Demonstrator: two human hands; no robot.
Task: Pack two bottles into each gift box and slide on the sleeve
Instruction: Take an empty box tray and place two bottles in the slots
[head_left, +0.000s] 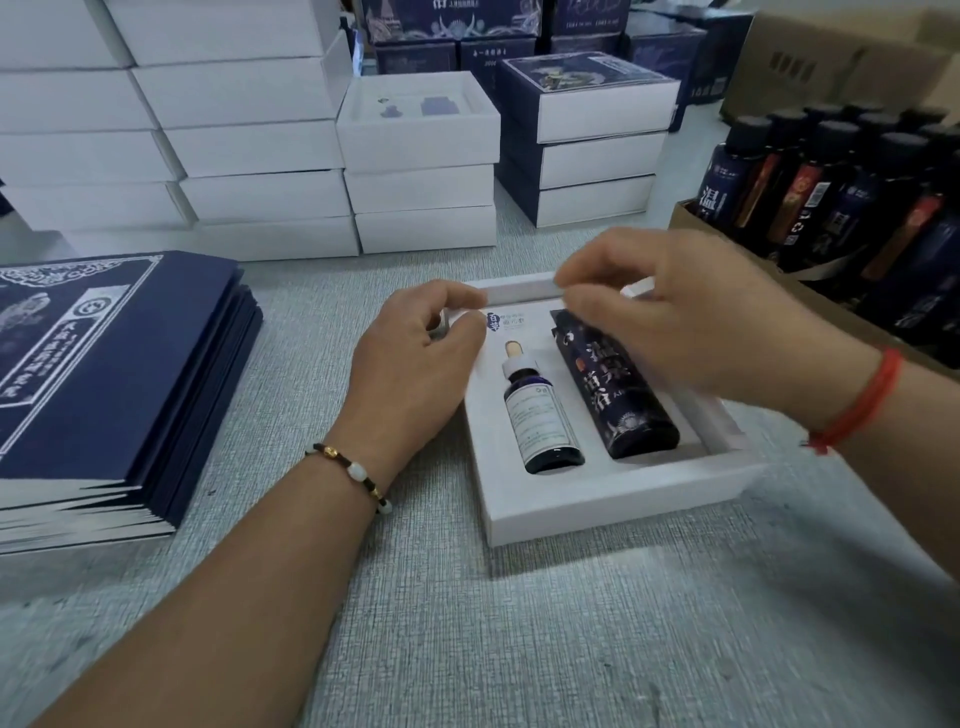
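White card, stiff but thin, forms the gift box (597, 499) lying on the table (415, 623) between both hands. Two bottles lie in its moulded insert: a small dropper bottle (540, 415) and a taller dark bottle (623, 395), both smooth, probably glass, slippery and breakable. The left hand (410, 353) rests curled at the box's left edge; whether it holds anything I cannot tell. The right hand (675, 312) hovers over the dark bottle's neck, fingers bent, its hold unclear. Best gripped by the side walls. Navy sleeves (104, 374), flat and printed, are stacked left.
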